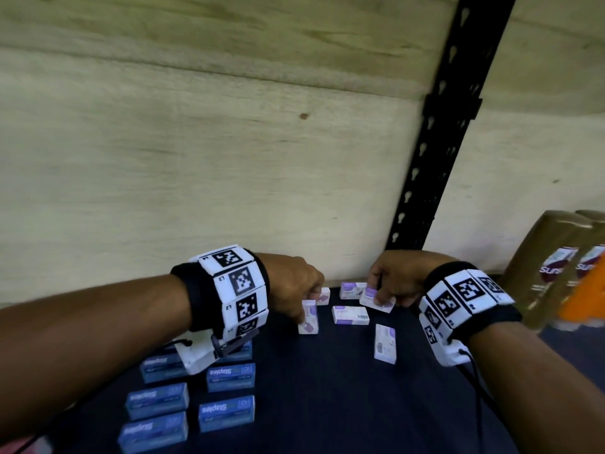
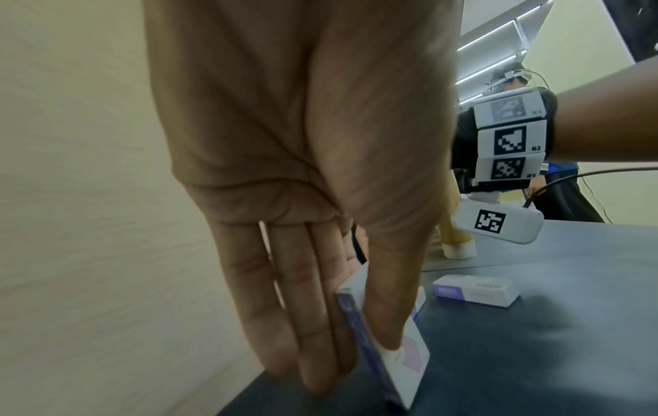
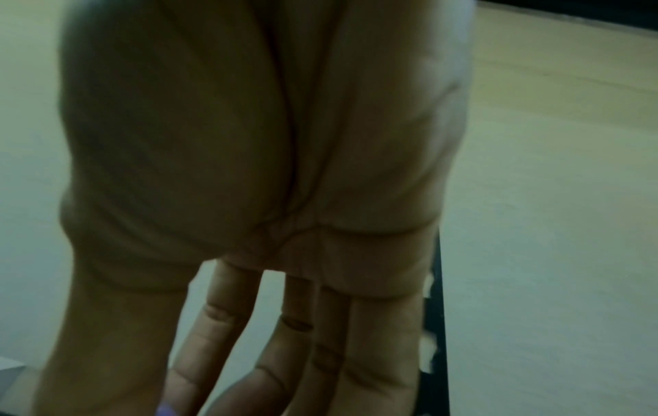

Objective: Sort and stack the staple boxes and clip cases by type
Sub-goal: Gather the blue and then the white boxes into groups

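Observation:
Several white-and-purple clip cases lie on the dark tabletop (image 1: 327, 388). My left hand (image 1: 302, 298) pinches one case (image 1: 309, 317) standing on its edge; in the left wrist view the thumb (image 2: 388, 295) and fingers (image 2: 295, 323) grip that case (image 2: 398, 366) from both sides. My right hand (image 1: 388, 283) holds another case (image 1: 376, 298) tilted, near the wall. Loose cases lie at centre (image 1: 350, 315) and to the right (image 1: 385, 344). Several blue staple boxes (image 1: 226, 412) sit in stacks at the lower left. The right wrist view shows only a dim palm (image 3: 249, 169).
A plywood wall (image 1: 196, 158) rises right behind the cases. A black perforated shelf post (image 1: 435, 152) stands at the right. Brown bottles (image 1: 553, 270) and something orange (image 1: 586, 290) crowd the far right edge.

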Motion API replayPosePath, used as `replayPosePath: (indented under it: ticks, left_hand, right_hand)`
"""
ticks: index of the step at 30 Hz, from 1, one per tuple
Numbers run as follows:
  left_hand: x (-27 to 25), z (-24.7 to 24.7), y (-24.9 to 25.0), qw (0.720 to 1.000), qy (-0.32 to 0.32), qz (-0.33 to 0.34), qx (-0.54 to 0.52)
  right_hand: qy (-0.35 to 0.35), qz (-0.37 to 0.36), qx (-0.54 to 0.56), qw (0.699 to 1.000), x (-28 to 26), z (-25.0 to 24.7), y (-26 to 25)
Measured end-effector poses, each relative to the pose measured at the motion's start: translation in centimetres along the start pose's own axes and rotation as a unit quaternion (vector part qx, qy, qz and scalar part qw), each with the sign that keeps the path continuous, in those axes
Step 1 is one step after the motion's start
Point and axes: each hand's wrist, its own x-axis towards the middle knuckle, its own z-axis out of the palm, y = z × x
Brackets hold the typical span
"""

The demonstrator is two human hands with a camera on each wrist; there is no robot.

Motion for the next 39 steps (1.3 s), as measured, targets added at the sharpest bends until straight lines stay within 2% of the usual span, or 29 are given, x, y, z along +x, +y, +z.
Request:
replayPosePath:
  ticks: [9,21,30,39]
  left_hand:
    - [-1.1,0.3,-0.4,0.992,-0.029,-0.054,0.108]
    - [-0.3,1.4,0.2,0.993,-0.019,-0.032,0.117]
    - [0.4,1.3,-0.1,0.994,-0.035,-0.037,0.097]
    - [0.5,2.0,-0.1,0.994,-0.027,-0.04,0.099]
  right_hand:
    - [0.02,-0.018,-0.005,1.0,0.5,0.3,-0.3]
    - [0.03,-0.059,-0.023,0.998,0.8,0.7,-1.1]
    - [0.044,-0.086,-0.042,0.994,0.6,0.7,-1.9]
    - [0.065,-0.08,-0.016,0.995,0.3,0.5,-1.8]
